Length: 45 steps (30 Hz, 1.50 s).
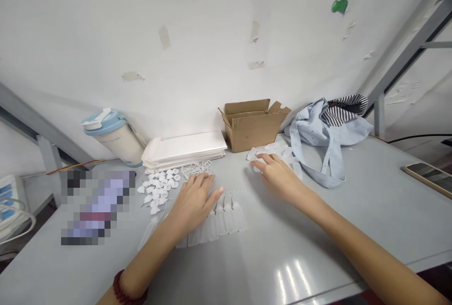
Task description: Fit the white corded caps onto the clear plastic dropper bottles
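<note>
My left hand (194,201) rests palm down with its fingers stretched and the thumb apart. Under and beside it lies a row of translucent flat plastic pieces (231,218), with thin cords looping from their upper ends. My right hand (278,175) reaches over a loose pile of similar translucent pieces (273,147), fingers spread and touching or just above them; its thumb is hidden. Small white cap-like parts (160,185) are heaped left of my left hand. Just beyond its fingertips sits a tangle of white cords (197,168).
An open cardboard box (256,133) stands against the wall, beside a stack of white envelopes (187,147). A blue-lidded tumbler (118,140) leans at the left, near a pixelated object (102,206). A light-blue cloth bag (318,140) and a phone (429,178) lie right.
</note>
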Available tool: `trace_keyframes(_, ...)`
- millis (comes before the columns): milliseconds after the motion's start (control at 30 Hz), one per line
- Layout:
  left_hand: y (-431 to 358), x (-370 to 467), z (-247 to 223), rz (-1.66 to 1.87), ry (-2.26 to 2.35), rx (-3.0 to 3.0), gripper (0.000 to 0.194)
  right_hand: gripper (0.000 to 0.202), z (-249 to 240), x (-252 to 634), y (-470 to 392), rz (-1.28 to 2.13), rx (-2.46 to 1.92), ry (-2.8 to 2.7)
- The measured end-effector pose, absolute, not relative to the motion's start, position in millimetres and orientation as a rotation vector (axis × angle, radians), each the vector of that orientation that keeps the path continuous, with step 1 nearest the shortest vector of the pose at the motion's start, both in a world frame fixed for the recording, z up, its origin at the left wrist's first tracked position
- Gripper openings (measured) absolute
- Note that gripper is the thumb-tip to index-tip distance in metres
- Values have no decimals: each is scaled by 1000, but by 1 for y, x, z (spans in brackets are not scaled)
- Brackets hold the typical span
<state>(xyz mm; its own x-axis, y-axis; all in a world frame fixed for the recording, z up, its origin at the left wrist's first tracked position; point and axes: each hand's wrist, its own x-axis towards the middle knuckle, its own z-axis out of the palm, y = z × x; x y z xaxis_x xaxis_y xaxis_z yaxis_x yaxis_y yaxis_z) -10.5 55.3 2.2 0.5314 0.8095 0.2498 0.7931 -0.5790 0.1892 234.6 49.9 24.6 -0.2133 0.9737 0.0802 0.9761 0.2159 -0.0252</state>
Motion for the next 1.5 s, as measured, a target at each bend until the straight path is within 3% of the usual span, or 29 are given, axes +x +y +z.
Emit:
trace_keyframes(200, 53, -13, 6, 535, 1385, 2655, 36, 47, 20, 235, 52, 26, -1874, -2434)
trace_keyframes(467, 37, -16, 13, 1100, 1162, 2646, 19, 24, 16, 233, 57, 149, -1706, -2351)
trace_keyframes(633, 32, -15, 17, 1353, 1054, 2659, 13, 34, 6, 232, 61, 285, -1774, -2093)
trace_keyframes(833, 29, -13, 14, 1391, 1075, 2660, 14, 34, 4, 228, 56, 399, -1599, -1996)
trace_keyframes(1100, 17, -3, 18, 1422, 1137, 2356, 10, 26, 34, 199, 18, 1165, -1073, -1748)
trace_keyframes(1500, 11, 1, 25, 1432, 1027, 2387, 13, 19, 32, 193, 10, 1138, -1113, -1773)
